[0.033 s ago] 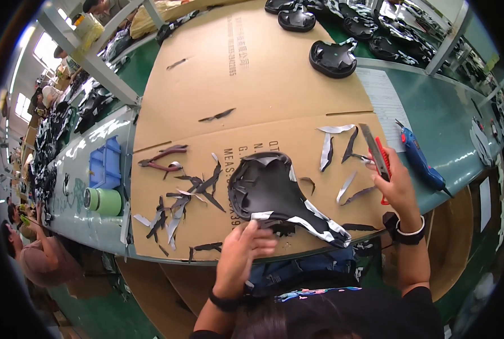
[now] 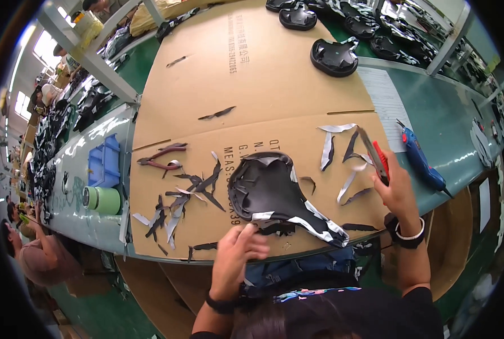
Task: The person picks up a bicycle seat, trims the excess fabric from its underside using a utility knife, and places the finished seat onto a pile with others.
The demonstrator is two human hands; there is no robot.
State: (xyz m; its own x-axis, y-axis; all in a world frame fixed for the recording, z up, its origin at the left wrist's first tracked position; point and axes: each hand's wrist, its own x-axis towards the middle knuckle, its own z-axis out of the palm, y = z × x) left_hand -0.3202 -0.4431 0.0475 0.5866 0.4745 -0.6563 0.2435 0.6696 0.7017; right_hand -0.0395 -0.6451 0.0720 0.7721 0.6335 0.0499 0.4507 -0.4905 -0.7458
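Note:
A black bicycle saddle lies underside up on the cardboard, its white and black cover edges folded over the nose and rim. My left hand is just off its near edge, holding nothing, fingers apart and slightly blurred. In my right hand is a red utility knife with its blade out, pointing up and away, to the right of the saddle. Black and white trimmed strips are heaped left of the saddle. More cut strips lie between the saddle and the knife.
Dark-red-handled pliers rest at the left of the cardboard sheet. A blue power tool and a paper sheet lie to the right. Left are a blue bin and a green cup. More saddles stand at the back.
My left hand has drawn slightly down and left, away from the saddle's edge. The right hand with the knife has shifted a little toward me and left.

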